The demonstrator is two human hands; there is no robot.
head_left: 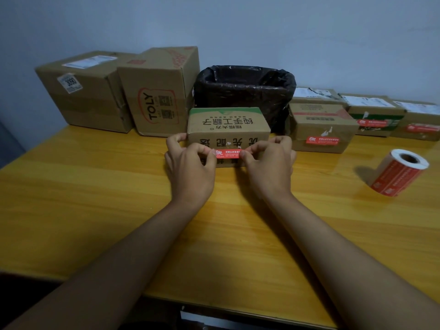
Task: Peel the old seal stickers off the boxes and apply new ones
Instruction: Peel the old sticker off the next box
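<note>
Head view shows a person holding a red sticker (229, 153) stretched flat against the near face of a small box (228, 129) in the middle of the table (95, 186). The left hand (190, 167) pinches the sticker's left end between thumb and forefinger; the right hand (269, 163) pinches the right end the same way, other fingers loosely curled.

From where I stand, the risk is a crooked or wrinkled seal: if one end touches down before the other, the strip could skew or trap a crease. The box is light-looking and unbraced, so a firm press might shove it back toward the bin (245, 91) just behind it. White scraps on the cardboard above the sticker look like old residue, which could stop the new one gripping well.

Both forearms reach straight forward over the table, wrists level, hands close together at the box front. The roll (400, 172) lies well apart to the right, near three boxes already wearing red stickers.
</note>
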